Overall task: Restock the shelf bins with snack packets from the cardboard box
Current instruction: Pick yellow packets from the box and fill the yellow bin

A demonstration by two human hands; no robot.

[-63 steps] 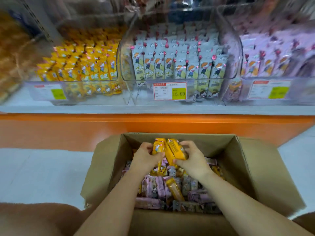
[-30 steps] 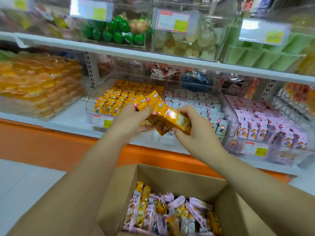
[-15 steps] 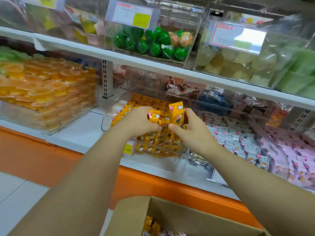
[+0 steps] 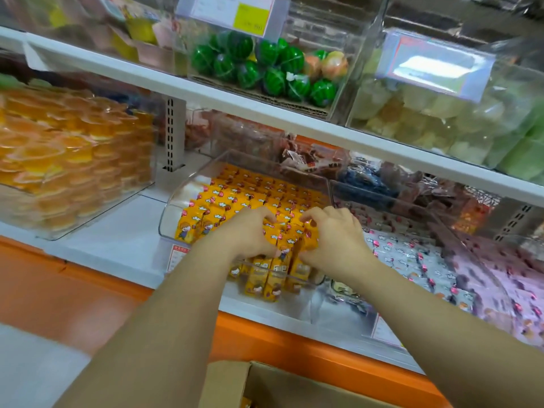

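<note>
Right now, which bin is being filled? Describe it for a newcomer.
Start at the lower white shelf, above the orange base. The clear bin is the one packed with yellow packets; its right neighbour holds grey-white packets, its left one orange cups.

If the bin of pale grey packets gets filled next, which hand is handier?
Probably the right hand: it grips yellow snack packets beside the clear plastic bin of pale grey packets; the left hand sits farther away.

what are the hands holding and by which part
A bunch of yellow packets: the left hand grips its left side, the right hand its right side, both curled over the tops.
</note>
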